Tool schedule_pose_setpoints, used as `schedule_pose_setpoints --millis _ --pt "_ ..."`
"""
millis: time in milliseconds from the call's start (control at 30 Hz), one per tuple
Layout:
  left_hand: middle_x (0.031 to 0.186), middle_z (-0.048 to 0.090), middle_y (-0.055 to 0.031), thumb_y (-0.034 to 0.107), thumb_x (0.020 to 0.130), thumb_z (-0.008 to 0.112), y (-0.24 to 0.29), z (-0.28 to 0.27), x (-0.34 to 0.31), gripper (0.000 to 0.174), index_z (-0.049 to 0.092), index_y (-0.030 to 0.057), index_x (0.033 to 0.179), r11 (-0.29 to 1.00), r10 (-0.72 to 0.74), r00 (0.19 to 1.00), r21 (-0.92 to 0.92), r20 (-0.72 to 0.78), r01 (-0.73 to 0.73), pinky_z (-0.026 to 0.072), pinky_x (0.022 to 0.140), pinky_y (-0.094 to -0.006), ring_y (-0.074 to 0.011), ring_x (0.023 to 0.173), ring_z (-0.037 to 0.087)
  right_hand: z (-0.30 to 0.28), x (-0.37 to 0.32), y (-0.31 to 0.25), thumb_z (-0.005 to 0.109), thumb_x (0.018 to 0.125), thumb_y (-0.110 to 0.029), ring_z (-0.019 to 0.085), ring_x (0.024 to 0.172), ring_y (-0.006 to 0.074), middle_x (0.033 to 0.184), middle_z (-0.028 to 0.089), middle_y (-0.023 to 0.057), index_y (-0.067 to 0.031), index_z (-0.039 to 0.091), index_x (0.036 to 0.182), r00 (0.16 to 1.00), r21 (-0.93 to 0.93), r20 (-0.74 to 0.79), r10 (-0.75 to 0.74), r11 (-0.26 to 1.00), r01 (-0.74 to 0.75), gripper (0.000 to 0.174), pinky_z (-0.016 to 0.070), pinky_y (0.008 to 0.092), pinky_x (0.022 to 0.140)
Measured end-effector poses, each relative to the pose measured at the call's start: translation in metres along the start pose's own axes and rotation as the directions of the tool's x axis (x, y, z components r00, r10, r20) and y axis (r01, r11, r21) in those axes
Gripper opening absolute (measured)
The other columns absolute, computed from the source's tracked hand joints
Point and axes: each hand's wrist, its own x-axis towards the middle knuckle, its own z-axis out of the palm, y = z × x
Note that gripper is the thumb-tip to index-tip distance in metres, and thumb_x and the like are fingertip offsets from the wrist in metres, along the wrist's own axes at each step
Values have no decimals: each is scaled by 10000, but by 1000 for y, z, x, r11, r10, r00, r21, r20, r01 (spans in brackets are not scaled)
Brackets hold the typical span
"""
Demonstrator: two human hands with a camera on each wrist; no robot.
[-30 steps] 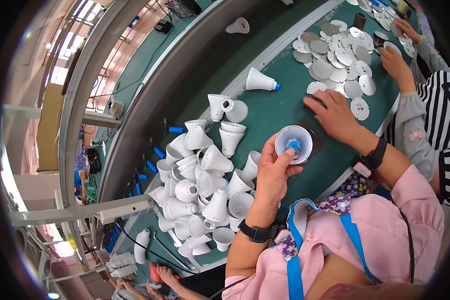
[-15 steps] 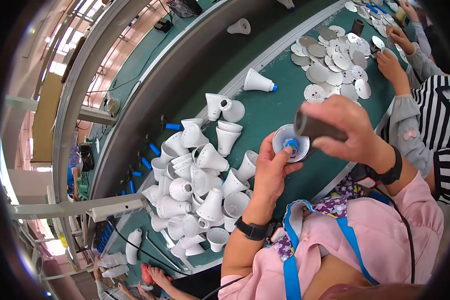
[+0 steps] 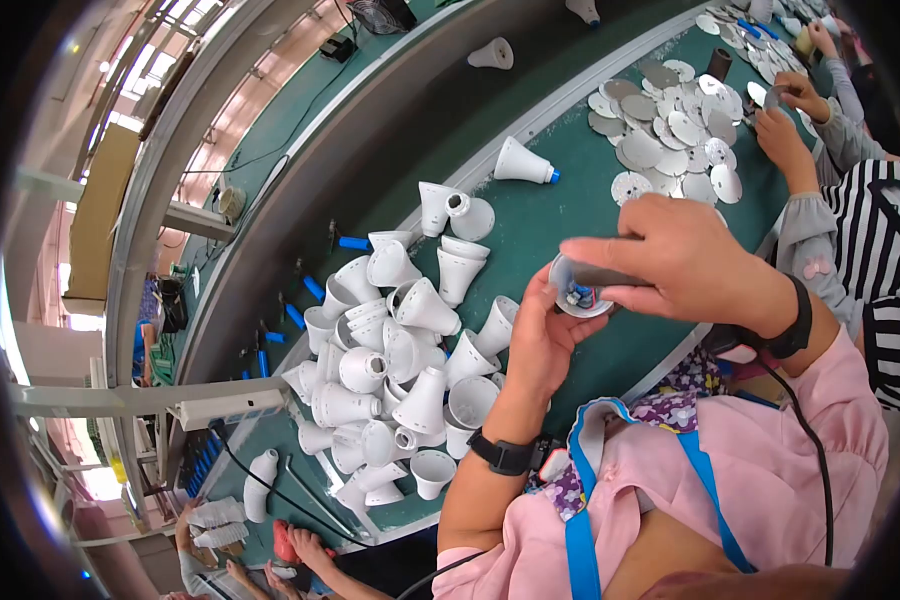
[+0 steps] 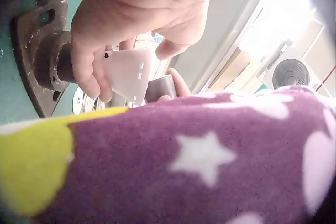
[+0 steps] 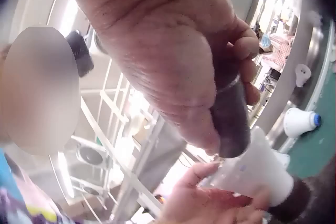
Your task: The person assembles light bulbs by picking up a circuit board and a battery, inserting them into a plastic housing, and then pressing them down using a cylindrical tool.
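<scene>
Your left hand (image 3: 545, 345) grips the cup (image 4: 126, 74), long axis and mouth pointing away from the stand (image 4: 48, 58), toward the tube (image 5: 231, 121) your right hand (image 3: 695, 265) clasps.

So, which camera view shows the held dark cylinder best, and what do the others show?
The right wrist view: the dark cylinder looks large in the right grip, its lower end clear by the white cone. The head view shows part, between finger and thumb; the left wrist view, one end beside the cone.

A white cone-shaped housing (image 4: 126, 74), blue parts (image 3: 578, 295) inside, tilts between the left fingers (image 4: 84, 69); a dark cylinder (image 5: 232, 121), gripped by the right fingers (image 3: 598, 250), slants at its open mouth.
</scene>
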Motion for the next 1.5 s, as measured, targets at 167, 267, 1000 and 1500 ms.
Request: schedule_pose_setpoints --millis 167,267,1000,1500 --pt "1159 509 -107 335 893 359 -1 1 3 445 352 72 1252 1000 -8 999 2 -41 8 471 853 -399 -224 1015 552 6 1 -4 710 640 -229 534 656 227 721 485 53 -225 581 1072 999 24 15 34 999 -34 451 419 334 518" --pt "1158 510 -108 334 898 358 2 2 5 444 350 70 1255 1000 1 999 10 -33 -1 475 846 -395 -225 1017 553 1 6 1 713 639 -230 541 668 229 733 496 54 -224 577 1068 989 -49 149 5 999 2 450 425 346 530" --pt "1119 551 -72 243 878 485 82 13 -37 358 489 43 1176 701 217 954 713 -208 -5 487 603 -228 -156 821 615 89 -37 75 635 750 -302 552 828 301 873 561 119 -93 488 1156 885 69 -66 462 886 -458 480 451 395 692" --pt "903 615 -102 315 817 537 276 -217 70 395 548 -1 1053 -517 566 808 694 -162 501 486 603 -301 -180 770 613 53 6 19 755 575 -265 507 973 332 1121 486 176 -72 460 1208 996 377 63 -58 926 30 725 433 391 833"
